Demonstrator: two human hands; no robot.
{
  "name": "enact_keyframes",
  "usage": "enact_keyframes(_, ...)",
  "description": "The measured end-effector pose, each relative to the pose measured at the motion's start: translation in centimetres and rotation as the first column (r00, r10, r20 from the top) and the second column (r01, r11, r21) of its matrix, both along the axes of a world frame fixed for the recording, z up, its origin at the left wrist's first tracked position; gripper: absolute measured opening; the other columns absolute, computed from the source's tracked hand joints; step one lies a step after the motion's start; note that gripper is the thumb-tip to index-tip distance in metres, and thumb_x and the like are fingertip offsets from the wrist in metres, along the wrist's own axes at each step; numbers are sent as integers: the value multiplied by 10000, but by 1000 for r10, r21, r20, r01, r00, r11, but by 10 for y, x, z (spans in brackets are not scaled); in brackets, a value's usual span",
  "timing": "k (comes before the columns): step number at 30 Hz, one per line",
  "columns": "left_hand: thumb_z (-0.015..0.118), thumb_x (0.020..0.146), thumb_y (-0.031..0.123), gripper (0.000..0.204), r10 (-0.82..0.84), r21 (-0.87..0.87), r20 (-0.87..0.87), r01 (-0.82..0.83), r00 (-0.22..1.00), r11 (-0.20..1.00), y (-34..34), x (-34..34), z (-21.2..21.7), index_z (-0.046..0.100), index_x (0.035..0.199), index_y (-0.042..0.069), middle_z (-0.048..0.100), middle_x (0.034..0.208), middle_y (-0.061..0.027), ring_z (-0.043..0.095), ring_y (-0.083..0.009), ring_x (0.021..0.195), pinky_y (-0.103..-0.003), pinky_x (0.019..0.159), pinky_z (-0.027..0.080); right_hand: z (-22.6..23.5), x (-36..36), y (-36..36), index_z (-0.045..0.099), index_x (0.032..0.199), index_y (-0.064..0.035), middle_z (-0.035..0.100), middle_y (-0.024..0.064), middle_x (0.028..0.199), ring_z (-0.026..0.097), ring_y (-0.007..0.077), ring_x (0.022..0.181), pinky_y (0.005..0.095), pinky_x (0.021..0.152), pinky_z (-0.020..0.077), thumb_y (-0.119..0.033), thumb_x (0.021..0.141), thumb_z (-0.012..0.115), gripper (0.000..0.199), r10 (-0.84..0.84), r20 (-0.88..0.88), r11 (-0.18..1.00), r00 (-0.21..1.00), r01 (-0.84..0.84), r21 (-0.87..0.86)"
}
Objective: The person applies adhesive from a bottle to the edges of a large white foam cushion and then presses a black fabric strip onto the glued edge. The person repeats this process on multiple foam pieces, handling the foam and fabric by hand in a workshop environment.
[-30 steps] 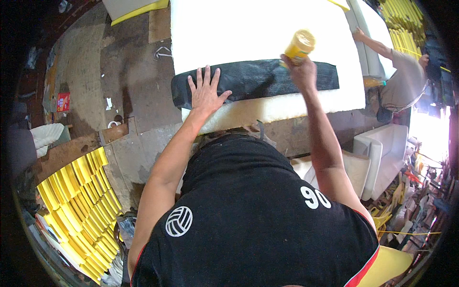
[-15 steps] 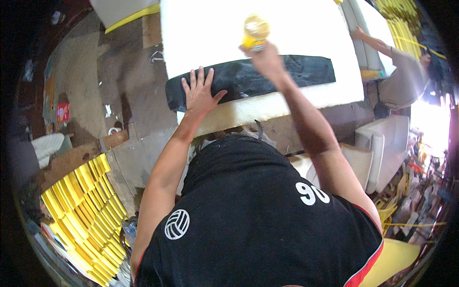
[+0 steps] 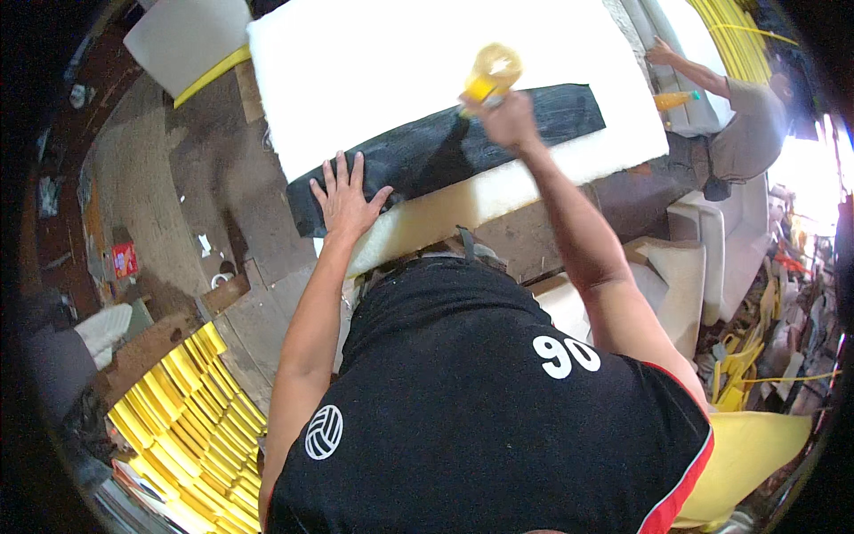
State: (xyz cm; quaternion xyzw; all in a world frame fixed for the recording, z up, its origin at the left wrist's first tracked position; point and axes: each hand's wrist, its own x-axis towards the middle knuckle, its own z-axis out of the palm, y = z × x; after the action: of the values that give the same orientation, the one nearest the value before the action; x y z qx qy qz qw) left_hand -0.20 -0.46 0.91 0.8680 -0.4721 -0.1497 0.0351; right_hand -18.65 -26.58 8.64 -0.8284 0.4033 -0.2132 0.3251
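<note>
Near the centre of the frame the left hand (image 3: 345, 198) lies flat with fingers spread, gripping nothing, pressing the left end of a black fabric strip (image 3: 445, 156) that lies across a white foam slab (image 3: 374, 71). The right hand (image 3: 510, 120), at upper centre, is clenched around a tilted yellow bottle (image 3: 489, 76) held over the strip's middle. If the bottle tips too far, its contents could run past the strip onto bare foam, and only the left end is pinned, so the far end might shift or wrinkle.
</note>
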Motion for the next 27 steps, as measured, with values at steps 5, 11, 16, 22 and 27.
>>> enact_keyframes(5, 490, 856, 723, 915, 28, 25, 7, -28, 1000, 999, 1, -3, 0, 235, 1556, 192, 105, 1631, -131, 57, -374, 1497, -644, 1155, 27, -8, -17, -14, 674, 1094, -42, 716, 151, 972, 696, 298, 927, 400, 784, 549, -382, 839, 762, 434, -50, -54, 999, 997, 50, -1)
enact_keyframes(11, 507, 860, 706, 903, 15, 32, 16, -16, 1000, 999, -5, -4, 3, 248, 1552, 187, 111, 1629, -136, 60, -376, 1496, -640, 1157, 30, 20, -49, -87, 676, 1087, -41, 710, 190, 972, 684, 344, 937, 434, 803, 540, -423, 824, 748, 470, -187, -105, 974, 977, 170, -151)
enact_keyframes(16, 535, 850, 697, 910, 14, 46, 22, -15, 1000, 999, -4, -2, 5, 252, 1552, 191, 116, 1628, -139, 63, -373, 1496, -629, 1161, 33, -15, -15, -21, 669, 1106, -21, 714, 180, 966, 699, 300, 921, 415, 800, 545, -436, 834, 749, 502, 85, -109, 929, 990, -118, -352)
enact_keyframes(22, 541, 852, 690, 908, 1, 29, 24, -2, 1000, 1000, -5, -4, 3, 255, 1550, 187, 123, 1625, -144, 71, -376, 1494, -625, 1163, 44, 13, -84, -121, 680, 1058, -27, 723, 155, 938, 711, 276, 885, 397, 762, 554, -463, 835, 741, 494, -253, -78, 944, 964, 229, -238)
enact_keyframes(27, 542, 851, 691, 911, -8, 25, 28, 7, 1000, 1000, -6, -4, 0, 253, 1551, 185, 130, 1623, -150, 66, -378, 1495, -621, 1165, 38, -14, -65, -92, 675, 1056, -6, 724, 161, 961, 704, 301, 912, 400, 798, 545, -466, 838, 740, 513, -180, -79, 983, 980, 177, -45)
